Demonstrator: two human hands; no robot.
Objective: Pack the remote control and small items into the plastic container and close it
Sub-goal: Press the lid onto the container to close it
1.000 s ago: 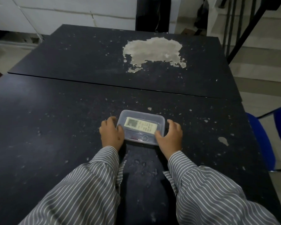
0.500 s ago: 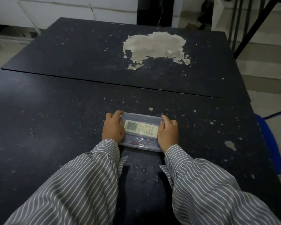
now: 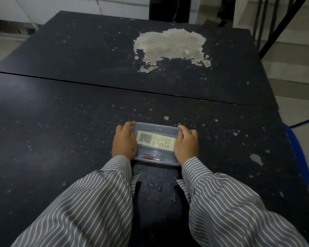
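Observation:
A clear plastic container (image 3: pixel 157 128) with its lid on lies on the dark table (image 3: pixel 61 131) in front of me. Through the lid I see a pale remote control (image 3: pixel 155 142), a red pen-like item (image 3: pixel 148 156) and a small metal ring (image 3: pixel 162 156). My left hand (image 3: pixel 123 142) lies flat over the container's left end, fingers curled over the far corner. Over the right end my right hand (image 3: pixel 186 145) presses in the same way. Both hands grip the container between them.
A second dark tabletop (image 3: pixel 96 50) joins beyond, with a large pale patch of peeled surface (image 3: pixel 169 45). A blue chair (image 3: pixel 298 157) stands off the right table edge. Dark metal railing bars (image 3: pixel 268 20) rise at the far right.
My hands have moved from beside the container's near corners onto its two ends, fingers reaching the far corners. The view has also shifted slightly.

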